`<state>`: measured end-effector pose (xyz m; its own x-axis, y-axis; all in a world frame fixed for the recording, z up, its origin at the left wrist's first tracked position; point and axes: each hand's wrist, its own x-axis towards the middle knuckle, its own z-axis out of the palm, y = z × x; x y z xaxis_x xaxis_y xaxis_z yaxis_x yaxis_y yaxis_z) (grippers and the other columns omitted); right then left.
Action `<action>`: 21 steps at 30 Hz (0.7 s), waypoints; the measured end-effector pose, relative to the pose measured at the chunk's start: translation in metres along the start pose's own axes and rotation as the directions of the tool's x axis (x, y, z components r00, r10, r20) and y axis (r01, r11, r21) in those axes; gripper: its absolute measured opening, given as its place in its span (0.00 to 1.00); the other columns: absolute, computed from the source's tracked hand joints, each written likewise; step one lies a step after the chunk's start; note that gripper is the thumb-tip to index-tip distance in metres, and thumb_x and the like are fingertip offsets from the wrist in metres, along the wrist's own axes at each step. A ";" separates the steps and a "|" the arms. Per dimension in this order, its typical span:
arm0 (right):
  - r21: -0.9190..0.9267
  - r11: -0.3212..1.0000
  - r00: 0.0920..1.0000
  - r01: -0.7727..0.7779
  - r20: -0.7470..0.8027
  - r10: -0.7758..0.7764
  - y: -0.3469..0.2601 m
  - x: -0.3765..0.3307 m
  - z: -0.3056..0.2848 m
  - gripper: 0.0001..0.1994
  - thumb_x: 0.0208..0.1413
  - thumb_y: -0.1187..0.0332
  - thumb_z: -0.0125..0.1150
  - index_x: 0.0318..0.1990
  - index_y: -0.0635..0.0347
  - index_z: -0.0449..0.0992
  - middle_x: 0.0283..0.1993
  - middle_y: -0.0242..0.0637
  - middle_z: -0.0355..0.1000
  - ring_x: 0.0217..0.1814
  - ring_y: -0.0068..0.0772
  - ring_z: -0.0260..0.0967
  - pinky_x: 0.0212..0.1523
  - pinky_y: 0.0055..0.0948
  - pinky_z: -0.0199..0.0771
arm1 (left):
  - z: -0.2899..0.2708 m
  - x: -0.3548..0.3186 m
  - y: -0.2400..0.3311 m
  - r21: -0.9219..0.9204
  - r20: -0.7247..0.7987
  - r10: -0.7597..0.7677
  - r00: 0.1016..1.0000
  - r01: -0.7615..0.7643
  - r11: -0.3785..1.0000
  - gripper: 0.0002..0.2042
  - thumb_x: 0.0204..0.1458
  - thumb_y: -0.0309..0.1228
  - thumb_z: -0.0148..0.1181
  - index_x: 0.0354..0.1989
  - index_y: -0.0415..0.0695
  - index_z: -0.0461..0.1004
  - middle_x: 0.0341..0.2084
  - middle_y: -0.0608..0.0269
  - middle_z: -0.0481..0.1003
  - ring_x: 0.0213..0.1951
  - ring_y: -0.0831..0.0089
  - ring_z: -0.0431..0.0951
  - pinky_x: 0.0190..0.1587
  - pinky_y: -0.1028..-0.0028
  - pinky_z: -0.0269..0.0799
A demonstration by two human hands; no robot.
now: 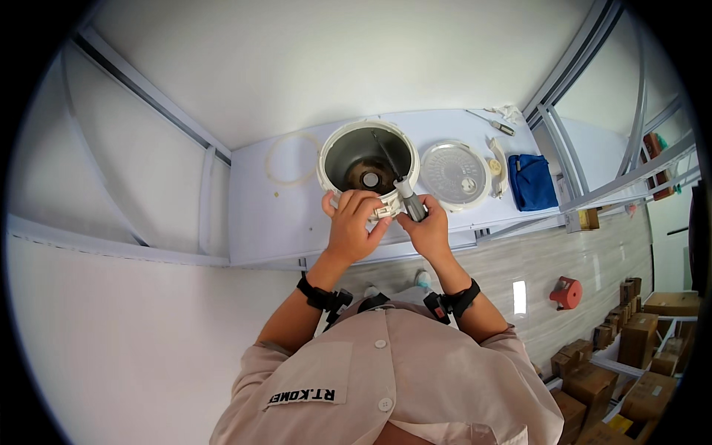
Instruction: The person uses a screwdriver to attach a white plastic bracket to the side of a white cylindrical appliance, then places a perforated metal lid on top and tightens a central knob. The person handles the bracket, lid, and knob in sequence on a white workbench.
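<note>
In front of me on the table stands a rice cooker body (365,127) with its top open. Its grey inside shows a brownish bottom and a round silver piece in the middle. My left hand (354,226) grips the near rim, fingers over the edge beside a small white latch part (387,208). With my right hand (429,228) I hold a screwdriver (411,202) by its grey handle at the near right of the rim. The screwdriver's dark shaft slants up and left over the cooker's opening.
Right of the cooker lie a round clear-and-white inner lid (454,174), a curved white handle piece (499,167), another screwdriver (491,122) and a folded blue cloth (532,182). A pale sealing ring (268,165) lies at left. Metal frame posts (152,93) flank the table (259,230).
</note>
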<state>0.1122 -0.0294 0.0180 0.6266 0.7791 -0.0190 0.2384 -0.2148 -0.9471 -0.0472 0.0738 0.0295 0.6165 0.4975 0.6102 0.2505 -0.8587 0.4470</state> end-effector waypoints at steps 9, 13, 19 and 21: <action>0.270 0.963 0.999 -0.005 0.048 -0.008 0.020 -0.001 0.002 0.13 0.52 0.75 0.74 0.43 0.63 0.77 0.38 0.33 0.79 0.39 0.22 0.73 0.44 0.26 0.75 | -0.005 0.008 0.007 0.066 0.015 -0.016 1.000 0.015 0.998 0.17 0.48 0.38 0.70 0.45 0.49 0.77 0.41 0.68 0.76 0.45 0.65 0.71 0.56 0.52 0.47; 0.265 0.964 0.999 -0.007 0.038 -0.003 0.017 0.000 0.002 0.12 0.52 0.74 0.74 0.42 0.63 0.77 0.37 0.32 0.79 0.38 0.21 0.73 0.43 0.26 0.75 | -0.011 0.016 0.013 0.161 0.095 -0.006 0.995 -0.009 0.987 0.20 0.47 0.40 0.70 0.48 0.48 0.78 0.40 0.67 0.76 0.43 0.65 0.71 0.50 0.55 0.49; 0.249 0.969 0.999 -0.008 0.035 -0.001 0.022 0.005 0.002 0.12 0.52 0.74 0.74 0.41 0.63 0.77 0.36 0.33 0.80 0.37 0.22 0.73 0.42 0.26 0.75 | -0.007 0.018 0.009 0.146 0.113 -0.018 0.993 0.002 0.989 0.19 0.45 0.42 0.73 0.44 0.48 0.78 0.35 0.67 0.75 0.41 0.64 0.69 0.46 0.57 0.48; 0.234 0.972 0.999 0.003 0.036 -0.012 0.022 0.006 0.002 0.12 0.51 0.75 0.74 0.41 0.63 0.78 0.36 0.33 0.80 0.36 0.22 0.73 0.41 0.26 0.76 | -0.007 0.020 0.008 0.148 0.104 -0.009 0.995 -0.007 0.989 0.19 0.44 0.42 0.73 0.42 0.49 0.77 0.34 0.67 0.74 0.40 0.64 0.69 0.46 0.58 0.48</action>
<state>0.1198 -0.0279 -0.0040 0.5963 0.8025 -0.0191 0.0603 -0.0685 -0.9958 -0.0380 0.0775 0.0499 0.6888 0.4897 0.5346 0.3541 -0.8707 0.3413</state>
